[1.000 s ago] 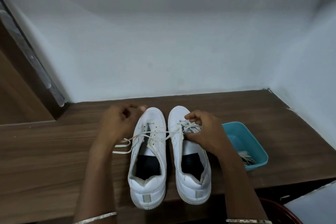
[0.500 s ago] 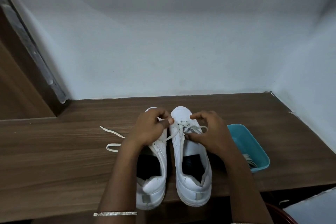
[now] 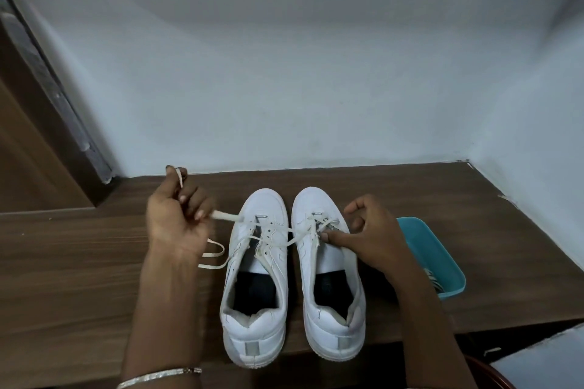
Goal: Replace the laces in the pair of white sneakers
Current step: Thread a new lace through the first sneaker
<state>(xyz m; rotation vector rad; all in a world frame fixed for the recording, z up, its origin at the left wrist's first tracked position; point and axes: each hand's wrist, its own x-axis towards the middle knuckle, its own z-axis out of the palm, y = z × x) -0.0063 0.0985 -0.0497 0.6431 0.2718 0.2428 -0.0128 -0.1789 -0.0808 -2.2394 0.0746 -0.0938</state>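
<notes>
Two white sneakers stand side by side on the wooden table, toes pointing away: the left sneaker (image 3: pixel 256 278) and the right sneaker (image 3: pixel 328 275). A cream lace (image 3: pixel 290 240) runs from the right sneaker's eyelets across the left sneaker. My left hand (image 3: pixel 177 218) is left of the left sneaker, closed on that lace, with its end sticking up past my fingers. My right hand (image 3: pixel 369 237) rests on the right sneaker's eyelet area, fingers pressing down on it. A slack loop of lace (image 3: pixel 211 257) lies on the table under my left wrist.
A teal plastic tray (image 3: pixel 442 259) with more laces in it sits right of the right sneaker, near the table's front edge. White walls close the back and right side. A wooden door frame (image 3: pixel 41 148) stands at the left. A red-brown rim shows below right.
My left hand moved from between the sneakers out to the left, pulling the lace taut across the left sneaker. My right hand stayed on the right sneaker.
</notes>
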